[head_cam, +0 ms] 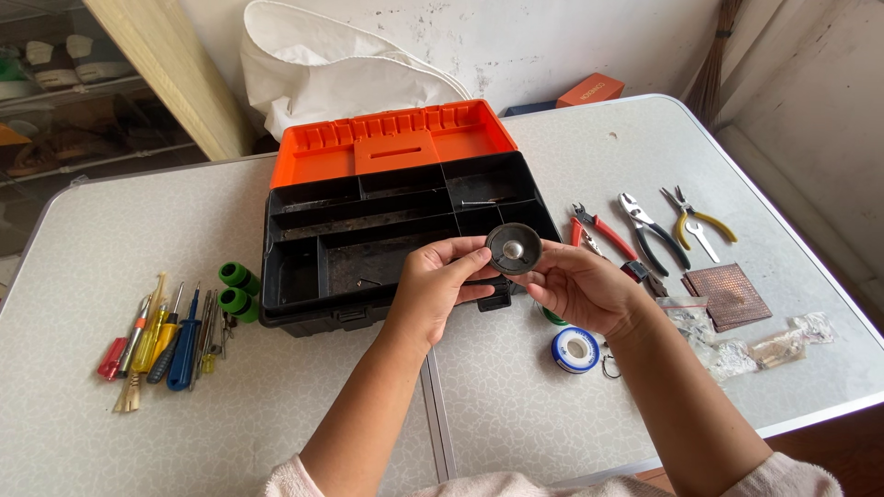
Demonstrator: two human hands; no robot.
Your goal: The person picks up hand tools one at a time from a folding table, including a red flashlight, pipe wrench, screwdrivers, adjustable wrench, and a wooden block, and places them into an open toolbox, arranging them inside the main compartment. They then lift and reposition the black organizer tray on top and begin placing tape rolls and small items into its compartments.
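toolbox point(368, 239) centre | screwdrivers point(166, 340) left | pliers point(654, 230) right | tape roll point(575, 350) before

Only one view is given, shot from a head-worn camera and angled down and forward over a speckled white table point(110, 405). Both forearms are seen coming in from the bottom edge, so it's taken pretty close. The open toolbox point(387, 221) is framed near centre, with the wall point(552, 37) caught along the top.
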